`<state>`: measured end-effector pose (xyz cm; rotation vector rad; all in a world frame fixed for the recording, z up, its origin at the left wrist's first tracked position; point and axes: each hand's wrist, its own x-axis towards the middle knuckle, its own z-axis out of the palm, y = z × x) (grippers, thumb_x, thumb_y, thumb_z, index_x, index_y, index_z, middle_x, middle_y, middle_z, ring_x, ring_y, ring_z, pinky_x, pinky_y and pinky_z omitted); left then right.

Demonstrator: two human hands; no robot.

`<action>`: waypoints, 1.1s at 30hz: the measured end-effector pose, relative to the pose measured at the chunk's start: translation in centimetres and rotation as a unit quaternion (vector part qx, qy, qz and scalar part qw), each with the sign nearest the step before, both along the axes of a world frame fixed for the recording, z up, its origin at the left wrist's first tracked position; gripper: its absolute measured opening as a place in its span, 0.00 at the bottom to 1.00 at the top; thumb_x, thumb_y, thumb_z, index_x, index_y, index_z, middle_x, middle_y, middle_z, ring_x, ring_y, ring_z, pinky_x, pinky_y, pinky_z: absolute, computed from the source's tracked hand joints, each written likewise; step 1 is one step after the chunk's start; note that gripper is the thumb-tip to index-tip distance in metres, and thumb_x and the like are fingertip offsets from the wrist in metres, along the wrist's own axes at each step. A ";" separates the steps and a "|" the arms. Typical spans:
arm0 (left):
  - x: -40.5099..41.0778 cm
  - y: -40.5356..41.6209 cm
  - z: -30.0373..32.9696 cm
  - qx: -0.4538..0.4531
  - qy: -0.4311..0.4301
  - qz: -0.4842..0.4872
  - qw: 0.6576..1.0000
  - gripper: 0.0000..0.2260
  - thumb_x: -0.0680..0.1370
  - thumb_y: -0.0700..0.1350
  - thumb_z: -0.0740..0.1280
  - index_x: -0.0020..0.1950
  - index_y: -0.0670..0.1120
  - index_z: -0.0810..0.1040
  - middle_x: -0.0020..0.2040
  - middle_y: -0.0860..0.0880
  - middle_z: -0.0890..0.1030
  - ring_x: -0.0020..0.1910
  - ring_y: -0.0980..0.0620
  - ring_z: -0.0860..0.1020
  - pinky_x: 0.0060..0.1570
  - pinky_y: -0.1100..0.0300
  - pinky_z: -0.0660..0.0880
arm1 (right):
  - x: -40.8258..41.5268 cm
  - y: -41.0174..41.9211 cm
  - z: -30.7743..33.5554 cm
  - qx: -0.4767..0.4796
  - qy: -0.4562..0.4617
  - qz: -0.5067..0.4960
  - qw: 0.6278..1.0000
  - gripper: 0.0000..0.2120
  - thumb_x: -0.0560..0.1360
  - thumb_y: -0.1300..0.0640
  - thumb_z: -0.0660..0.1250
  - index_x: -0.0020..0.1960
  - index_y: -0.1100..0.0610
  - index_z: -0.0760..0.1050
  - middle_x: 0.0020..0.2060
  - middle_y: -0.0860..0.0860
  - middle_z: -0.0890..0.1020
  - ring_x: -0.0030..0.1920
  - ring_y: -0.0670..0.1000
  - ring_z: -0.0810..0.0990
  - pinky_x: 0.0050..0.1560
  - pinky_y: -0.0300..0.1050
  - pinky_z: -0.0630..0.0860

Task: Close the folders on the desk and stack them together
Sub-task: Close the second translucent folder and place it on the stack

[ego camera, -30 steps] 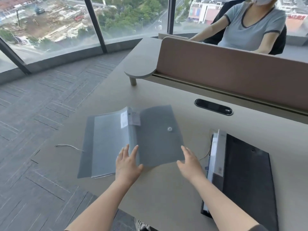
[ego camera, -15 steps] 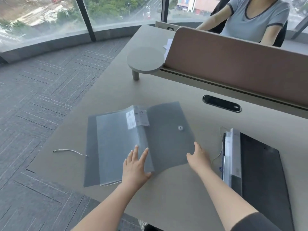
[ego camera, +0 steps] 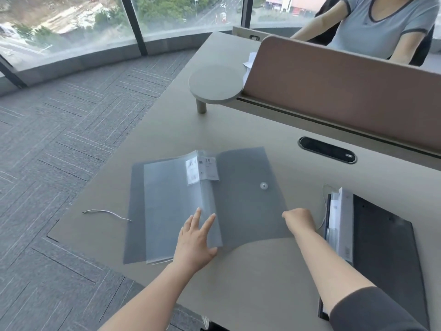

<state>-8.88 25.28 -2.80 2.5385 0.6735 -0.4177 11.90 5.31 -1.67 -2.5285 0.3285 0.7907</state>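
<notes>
A grey translucent folder (ego camera: 241, 199) lies open on the desk (ego camera: 250, 283), clear sleeves on its left half and a snap button on its right cover. My left hand (ego camera: 195, 240) rests flat on the sleeves by the spine, fingers spread. My right hand (ego camera: 299, 219) curls its fingers around the right cover's outer edge, and the near edge of that cover bows up off the desk. To the right lies a closed black folder (ego camera: 381, 247) with a white spine, touched by neither hand.
A white string (ego camera: 105, 212) lies on the desk left of the grey folder. Behind are a cable port (ego camera: 327, 149), a brown divider panel (ego camera: 334, 91) and a round raised shelf (ego camera: 214, 83). A person (ego camera: 381, 25) sits beyond the divider. The desk's left edge drops to carpet.
My right hand slid from the cover's near edge to its right edge and curled onto it, so the cover's near edge now lifts. My left hand stays on the sleeves.
</notes>
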 end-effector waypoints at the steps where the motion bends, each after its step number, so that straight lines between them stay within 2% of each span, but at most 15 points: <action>1: 0.0 0.0 0.1 -0.002 0.001 0.002 1.000 0.40 0.73 0.55 0.68 0.80 0.59 0.51 0.82 0.48 0.43 0.79 0.44 0.48 0.76 0.50 0.56 | 0.1 -0.1 0.1 0.010 0.002 -0.002 1.000 0.08 0.70 0.60 0.67 0.33 0.60 0.74 0.32 0.57 0.77 0.38 0.59 0.77 0.37 0.44 0.67; 4: -0.1 -0.1 0.3 0.000 0.003 0.003 1.000 0.40 0.73 0.55 0.68 0.80 0.60 0.51 0.82 0.49 0.43 0.79 0.44 0.48 0.76 0.50 0.56 | 0.1 -0.3 0.6 0.048 -0.019 0.016 0.999 0.18 0.69 0.62 0.67 0.26 0.54 0.61 0.26 0.53 0.66 0.30 0.55 0.64 0.32 0.46 0.58; 5: -0.1 -0.1 0.3 0.001 0.005 0.003 1.000 0.40 0.73 0.56 0.68 0.79 0.60 0.51 0.82 0.49 0.43 0.79 0.44 0.48 0.76 0.50 0.56 | 0.2 -0.4 0.8 0.064 -0.024 0.015 0.998 0.17 0.69 0.61 0.67 0.28 0.54 0.62 0.26 0.53 0.66 0.30 0.55 0.64 0.32 0.46 0.59; 9: -0.1 0.0 0.4 -0.008 0.000 0.013 1.000 0.40 0.72 0.55 0.69 0.79 0.60 0.52 0.82 0.50 0.44 0.79 0.45 0.48 0.75 0.50 0.58 | 0.5 -0.8 1.6 0.130 -0.023 0.015 0.991 0.03 0.71 0.62 0.66 0.41 0.56 0.73 0.33 0.51 0.77 0.36 0.55 0.74 0.32 0.43 0.68; 11: -0.1 0.0 0.6 -0.011 -0.004 0.017 1.000 0.40 0.72 0.54 0.70 0.79 0.60 0.52 0.82 0.50 0.45 0.79 0.45 0.48 0.75 0.50 0.59 | 0.8 -1.2 2.0 0.165 -0.003 0.032 0.986 0.06 0.73 0.63 0.65 0.48 0.54 0.76 0.39 0.51 0.81 0.36 0.54 0.77 0.28 0.41 0.71; 13: -0.1 0.1 0.7 -0.016 -0.007 0.017 1.000 0.40 0.72 0.54 0.70 0.79 0.60 0.53 0.82 0.50 0.45 0.79 0.46 0.48 0.75 0.51 0.59 | 1.1 -1.5 2.6 0.189 0.014 0.057 0.980 0.12 0.74 0.65 0.62 0.53 0.54 0.77 0.44 0.54 0.83 0.30 0.53 0.78 0.22 0.40 0.70; 16: -0.1 0.4 1.1 -0.058 -0.011 0.024 0.998 0.43 0.70 0.60 0.72 0.79 0.61 0.51 0.81 0.53 0.45 0.79 0.48 0.48 0.75 0.50 0.58 | 1.5 -2.0 4.1 0.214 0.014 0.065 0.975 0.15 0.74 0.68 0.59 0.54 0.53 0.76 0.44 0.55 0.85 0.23 0.52 0.77 0.20 0.39 0.69; 19: 0.4 0.7 1.9 -0.112 -0.045 0.076 0.990 0.42 0.72 0.63 0.70 0.79 0.60 0.52 0.81 0.52 0.49 0.79 0.49 0.49 0.75 0.49 0.56 | 1.8 -2.5 5.3 0.248 0.013 0.049 0.967 0.15 0.75 0.69 0.58 0.53 0.53 0.75 0.41 0.54 0.87 0.24 0.53 0.76 0.22 0.39 0.70; 22: 1.7 0.8 3.1 -0.144 -0.115 0.188 0.965 0.38 0.75 0.60 0.69 0.80 0.53 0.54 0.81 0.48 0.55 0.79 0.47 0.53 0.76 0.48 0.55 | 1.7 -3.0 5.9 0.298 0.013 0.036 0.954 0.14 0.77 0.69 0.58 0.54 0.54 0.75 0.42 0.56 0.87 0.26 0.52 0.75 0.22 0.38 0.69; 25: 2.7 1.2 4.8 -0.200 -0.179 0.291 0.918 0.37 0.77 0.56 0.69 0.80 0.48 0.55 0.80 0.48 0.59 0.79 0.49 0.56 0.76 0.50 0.55 | 1.2 -3.2 6.8 0.357 0.020 0.028 0.933 0.13 0.78 0.68 0.58 0.53 0.54 0.75 0.42 0.58 0.86 0.26 0.50 0.74 0.25 0.39 0.67; 29: 3.3 2.1 6.8 -0.283 -0.231 0.344 0.865 0.35 0.77 0.54 0.70 0.79 0.51 0.58 0.79 0.49 0.61 0.77 0.51 0.60 0.75 0.51 0.58 | 0.4 -3.2 8.3 0.424 0.037 0.021 0.905 0.13 0.79 0.68 0.58 0.49 0.52 0.74 0.39 0.56 0.86 0.25 0.48 0.73 0.24 0.39 0.67; 32: 3.7 2.6 8.9 -0.349 -0.263 0.353 0.828 0.38 0.71 0.59 0.73 0.77 0.50 0.64 0.74 0.48 0.69 0.73 0.49 0.69 0.73 0.48 0.64 | 0.2 -2.8 9.2 0.464 0.036 0.014 0.885 0.13 0.79 0.69 0.58 0.49 0.53 0.74 0.37 0.56 0.85 0.22 0.46 0.72 0.22 0.38 0.66; 33: 3.8 2.7 9.7 -0.366 -0.273 0.353 0.817 0.35 0.71 0.58 0.73 0.75 0.49 0.67 0.71 0.48 0.73 0.69 0.49 0.73 0.71 0.48 0.68 | 0.2 -2.6 9.4 0.476 0.036 0.014 0.879 0.13 0.80 0.69 0.58 0.49 0.53 0.74 0.37 0.55 0.85 0.22 0.45 0.72 0.22 0.37 0.66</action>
